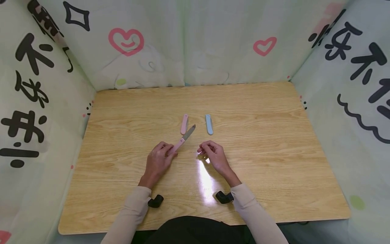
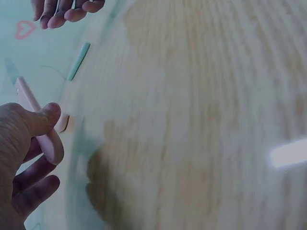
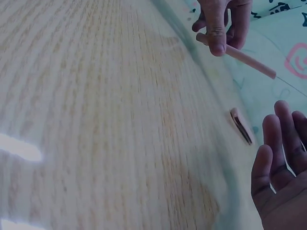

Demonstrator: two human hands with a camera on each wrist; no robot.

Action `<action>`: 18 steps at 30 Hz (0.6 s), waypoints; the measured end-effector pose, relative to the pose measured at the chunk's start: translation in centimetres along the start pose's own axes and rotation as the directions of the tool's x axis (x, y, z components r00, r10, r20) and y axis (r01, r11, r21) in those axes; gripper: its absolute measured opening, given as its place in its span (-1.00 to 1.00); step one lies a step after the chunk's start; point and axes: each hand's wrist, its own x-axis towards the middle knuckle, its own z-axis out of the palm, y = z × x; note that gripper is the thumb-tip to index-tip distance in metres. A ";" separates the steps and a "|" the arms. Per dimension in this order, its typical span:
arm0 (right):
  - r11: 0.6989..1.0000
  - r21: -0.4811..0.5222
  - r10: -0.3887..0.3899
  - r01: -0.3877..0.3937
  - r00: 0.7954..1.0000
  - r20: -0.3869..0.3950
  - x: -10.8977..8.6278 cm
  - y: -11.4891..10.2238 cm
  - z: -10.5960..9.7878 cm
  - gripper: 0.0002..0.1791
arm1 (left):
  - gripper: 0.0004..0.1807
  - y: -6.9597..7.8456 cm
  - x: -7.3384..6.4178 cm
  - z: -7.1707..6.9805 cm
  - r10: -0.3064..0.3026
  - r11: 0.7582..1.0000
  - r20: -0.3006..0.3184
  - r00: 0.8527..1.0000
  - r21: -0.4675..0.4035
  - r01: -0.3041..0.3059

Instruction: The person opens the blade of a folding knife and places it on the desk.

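Observation:
In the head view, my left hand [image 1: 157,160] holds a pink knife [image 1: 180,143] by its handle, the bare blade pointing away and to the right. The left wrist view shows the thumb pressed along the pink handle [image 2: 29,96]. My right hand [image 1: 215,157] is over the table to the right of the knife and holds nothing; its fingers [image 3: 272,139] are loosely bent in the right wrist view. Beyond the hands lie a pink folded knife [image 1: 184,124], close to the held blade's tip, and a blue folded knife [image 1: 209,124] to its right.
The wood-grain table [image 1: 274,135] has a bright light reflection [image 1: 206,183] near its front edge. Pale curtains [image 1: 213,40] with drawn hearts and black writing enclose its back and sides. A black device [image 1: 223,197] sits at each wrist.

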 end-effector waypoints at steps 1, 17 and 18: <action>1.000 0.001 0.001 -0.001 1.000 0.006 0.0 -0.1 0.0 -0.73 | -0.68 0.0 0.0 0.1 -0.009 1.000 -0.009 1.000 -0.003 0.009; 1.000 -0.017 -0.019 0.020 0.997 0.073 -1.0 -3.0 0.3 -0.69 | -0.68 0.2 1.6 0.5 -0.248 0.962 -0.136 0.959 -0.155 0.227; 1.000 -0.014 -0.022 0.023 0.997 0.076 -0.9 -2.9 0.3 -0.68 | -0.68 0.1 1.8 0.5 -0.272 0.952 -0.133 0.953 -0.181 0.246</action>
